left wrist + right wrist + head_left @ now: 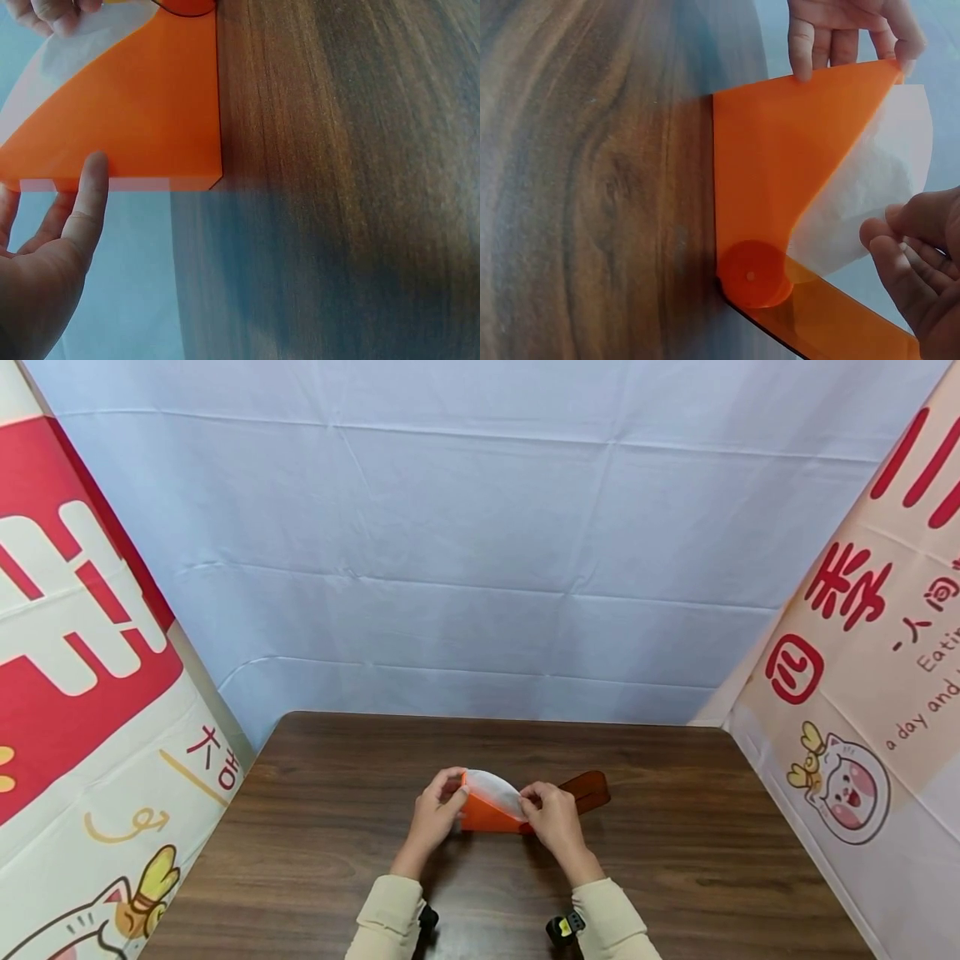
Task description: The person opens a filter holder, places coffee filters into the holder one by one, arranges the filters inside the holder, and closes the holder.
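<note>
An orange plastic case (486, 817) stands on its long edge on the table, its slanted mouth facing up. At its left end, my left hand (433, 817) holds it between thumb and fingers. A thin white sheet (881, 169) sticks out of the mouth, and my right hand (555, 820) pinches its edge near the right end. In the right wrist view, a see-through orange cover (840, 315) swings out from a round pivot (754, 274) at the case's lower corner. How much of the sheet lies inside the case is hidden.
The case stands on a dark wooden table (315, 827). Behind the table hangs a pale blue cloth (465, 527). Printed cloths flank it, one on the left (112, 760) and one on the right (847, 693). A dark wrist device (562, 929) shows by the right sleeve.
</note>
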Available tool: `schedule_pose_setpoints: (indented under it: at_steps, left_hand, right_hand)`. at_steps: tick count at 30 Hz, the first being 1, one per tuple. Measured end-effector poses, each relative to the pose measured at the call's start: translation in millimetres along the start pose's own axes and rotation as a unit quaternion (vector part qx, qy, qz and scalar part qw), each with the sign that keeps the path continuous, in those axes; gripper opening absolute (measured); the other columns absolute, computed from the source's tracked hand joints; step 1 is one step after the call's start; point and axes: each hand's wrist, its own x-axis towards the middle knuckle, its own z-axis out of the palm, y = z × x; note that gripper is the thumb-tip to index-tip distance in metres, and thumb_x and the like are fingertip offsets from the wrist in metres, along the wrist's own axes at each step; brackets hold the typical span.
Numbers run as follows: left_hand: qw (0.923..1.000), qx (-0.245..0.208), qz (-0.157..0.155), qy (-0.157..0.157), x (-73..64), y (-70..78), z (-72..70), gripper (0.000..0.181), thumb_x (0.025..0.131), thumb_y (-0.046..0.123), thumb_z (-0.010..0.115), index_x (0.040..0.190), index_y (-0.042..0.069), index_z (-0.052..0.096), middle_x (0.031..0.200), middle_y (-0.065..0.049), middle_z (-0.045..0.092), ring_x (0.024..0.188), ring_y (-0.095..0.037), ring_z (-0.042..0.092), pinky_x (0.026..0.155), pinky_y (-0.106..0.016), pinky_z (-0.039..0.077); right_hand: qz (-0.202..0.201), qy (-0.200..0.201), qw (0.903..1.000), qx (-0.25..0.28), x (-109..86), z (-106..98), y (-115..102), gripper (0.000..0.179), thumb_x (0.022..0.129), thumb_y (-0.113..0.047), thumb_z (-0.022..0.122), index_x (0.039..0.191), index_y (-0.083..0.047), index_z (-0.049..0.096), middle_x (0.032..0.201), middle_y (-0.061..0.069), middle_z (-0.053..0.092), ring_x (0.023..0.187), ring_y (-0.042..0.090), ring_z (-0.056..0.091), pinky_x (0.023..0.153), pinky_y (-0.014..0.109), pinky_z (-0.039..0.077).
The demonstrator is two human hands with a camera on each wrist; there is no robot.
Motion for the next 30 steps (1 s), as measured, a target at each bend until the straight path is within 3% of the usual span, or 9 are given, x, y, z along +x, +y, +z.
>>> schedule_pose_setpoints:
  at_steps: [23, 26, 30]
  left_hand:
    - [0.9999, 0.007, 0.001, 0.009, 1.5, -3.2, 1.3, 0.028, 0.09, 0.003, 0.057, 0.117, 0.007, 0.058, 0.101, -0.017, 0.062, 0.085, -0.038, 0.062, 0.065, -0.05, 0.052]
    - [1.0, 0.001, 0.004, 0.009, 2.6, -6.8, 1.5, 0.028, 0.089, 0.003, 0.057, 0.117, 0.007, 0.058, 0.101, -0.017, 0.062, 0.085, -0.038, 0.062, 0.064, -0.05, 0.052]
    - [0.9999, 0.003, 0.005, 0.013, 7.7, -24.2, 3.0, 0.028, 0.09, 0.005, 0.058, 0.118, 0.009, 0.058, 0.102, -0.017, 0.062, 0.085, -0.037, 0.062, 0.063, -0.049, 0.053]
  right_hand:
    - [0.021, -0.054, 0.9979, -0.031, -8.8, 12.4, 7.7, 0.009, 0.075, -0.001, 0.075, 0.075, -0.008, 0.068, 0.072, 0.001, 0.064, 0.063, 0.013, 0.056, 0.057, 0.028, 0.048]
    - [0.024, -0.057, 0.9975, -0.034, -9.5, 13.7, 8.4, 0.01, 0.074, -0.001, 0.075, 0.075, -0.008, 0.068, 0.071, 0.001, 0.063, 0.063, 0.013, 0.055, 0.057, 0.029, 0.048]
    - [0.025, -0.055, 0.9976, -0.034, -9.9, 13.7, 8.2, 0.009, 0.074, -0.001, 0.074, 0.075, -0.008, 0.068, 0.072, 0.001, 0.064, 0.063, 0.014, 0.056, 0.057, 0.029, 0.048]
